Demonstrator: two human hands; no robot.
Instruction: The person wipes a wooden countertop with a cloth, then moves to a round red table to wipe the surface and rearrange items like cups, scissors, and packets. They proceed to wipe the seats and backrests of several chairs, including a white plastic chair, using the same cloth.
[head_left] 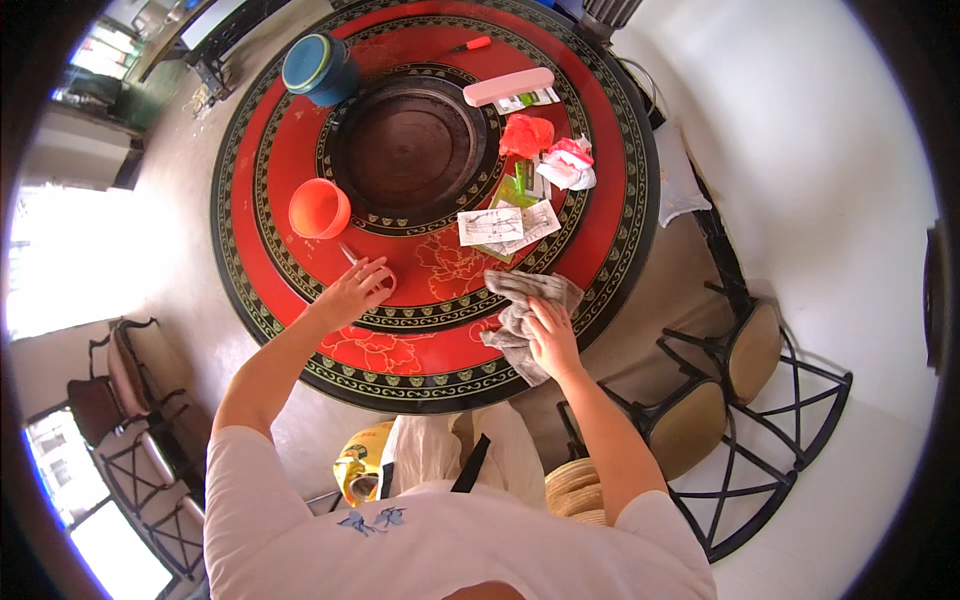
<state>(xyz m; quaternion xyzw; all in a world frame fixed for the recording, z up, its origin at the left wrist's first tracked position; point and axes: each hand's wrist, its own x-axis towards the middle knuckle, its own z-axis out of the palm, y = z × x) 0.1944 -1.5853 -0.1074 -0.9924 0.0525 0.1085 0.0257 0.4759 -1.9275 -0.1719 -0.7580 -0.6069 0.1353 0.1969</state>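
Observation:
Over the near part of the round red table (390, 350), my left hand (352, 293) has its fingers bent around a pair of scissors (348, 254). Their blades point away past my fingers, and part of a pale handle loop shows at the fingertips. My right hand (552, 338) presses on a crumpled grey cloth (540, 288) near the table's edge, fingers closed over its folds. Beyond the cloth lie several printed paper packets (490, 227), some overlapping. An orange-red cup (319, 209) stands just beyond my left hand.
A raised dark turntable (405, 150) fills the table's middle. Around it are a blue lidded bucket (320, 70), a red-handled tool (475, 44), a pink case (508, 87) and crumpled red plastic (526, 135) beside a white-and-red bundle (568, 164). Chairs (688, 430) stand at the right.

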